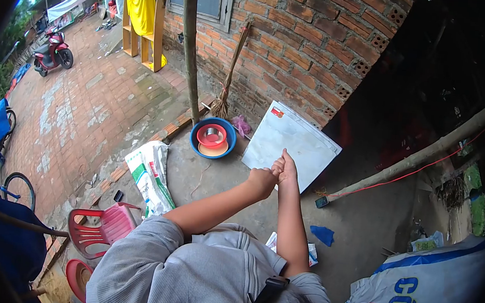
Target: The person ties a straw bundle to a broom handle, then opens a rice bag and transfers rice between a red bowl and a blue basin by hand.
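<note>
My left hand (262,182) and my right hand (286,167) meet in front of my body, pressed against each other. The left fingers are curled into a fist at the right hand's fingers. On the right hand one digit points up while the others are folded in. Whatever lies between the hands, if anything, is hidden. Below and beyond them a flat white board (290,137) with a small red label leans near the brick corner; the hands overlap its lower edge in view.
A blue basin (231,138) holds a red bowl and a metal one, beside a straw broom (222,104). To the left are a white sack (152,175) and a red plastic chair (114,221). Wooden poles (191,49) stand about; a large printed sack (415,288) sits at right.
</note>
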Demonstrator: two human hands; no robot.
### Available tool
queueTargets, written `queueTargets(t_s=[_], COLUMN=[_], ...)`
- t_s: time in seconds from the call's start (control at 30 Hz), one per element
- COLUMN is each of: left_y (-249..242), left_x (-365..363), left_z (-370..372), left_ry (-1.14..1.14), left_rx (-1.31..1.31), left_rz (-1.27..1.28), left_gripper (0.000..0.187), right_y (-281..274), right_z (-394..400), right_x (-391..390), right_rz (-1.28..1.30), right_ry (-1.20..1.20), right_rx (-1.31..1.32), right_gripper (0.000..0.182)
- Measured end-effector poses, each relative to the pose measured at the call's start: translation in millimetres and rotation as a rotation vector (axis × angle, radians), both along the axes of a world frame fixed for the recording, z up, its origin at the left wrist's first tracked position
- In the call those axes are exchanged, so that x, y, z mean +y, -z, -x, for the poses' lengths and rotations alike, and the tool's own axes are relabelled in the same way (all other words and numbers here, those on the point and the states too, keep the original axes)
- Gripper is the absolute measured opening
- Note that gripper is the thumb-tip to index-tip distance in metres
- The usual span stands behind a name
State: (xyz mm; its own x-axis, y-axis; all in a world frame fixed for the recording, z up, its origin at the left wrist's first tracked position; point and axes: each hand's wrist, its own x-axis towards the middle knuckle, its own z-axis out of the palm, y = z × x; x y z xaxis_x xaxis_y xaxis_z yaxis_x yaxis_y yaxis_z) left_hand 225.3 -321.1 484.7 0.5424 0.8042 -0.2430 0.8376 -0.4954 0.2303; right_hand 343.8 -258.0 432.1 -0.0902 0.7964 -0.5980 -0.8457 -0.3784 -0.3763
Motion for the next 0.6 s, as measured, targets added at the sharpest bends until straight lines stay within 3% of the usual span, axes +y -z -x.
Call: queueTargets(t_s=[0.07,0.17,0.23,0.3,0.33,0.5,0.6], left_y=[-12.8,-24.4,-29.9,-17.5,0.3,0.1,23.7], left_x=[2.3,18.2,27.1,32.3,35.0,28.6,27.9], left_z=[8.1,19.4,22.4,17.4,12.1,8.0,13.3], left_ry=[0.025,0.068,0.048,-0.006,-0.042,-0.094,-0.028], left_rx=[-0.061,-0.031,-0.003,-0.106,-0.178,-0.004,-0.061], left_rz=[-0.124,-0.029,0.009,-0.076,-0.132,-0.09,0.011], left_gripper=[0.061,0.065,0.055,0.042,0.032,0.028,0.035], right_y=[-12.3,-32.1,-51.1,-66.6,-70.4,3.3,1.7], right_z=[6.2,24.1,33.2,40.5,40.4,20.8,22.9], right_x=[1.9,-0.7,-6.8,-10.8,-10.0,10.1,5.1], right_rz=[-0.161,-0.023,-0.067,-0.158,-0.158,-0.091,-0.035], right_ry=[-0.002,0.065,0.083,0.201,0.206,-0.015,-0.063], right_rx=[-0.093,0.036,0.042,-0.15,-0.194,0.096,0.112], right_gripper=[0.033,0.026,0.027,0.032,0.043,0.058,0.059])
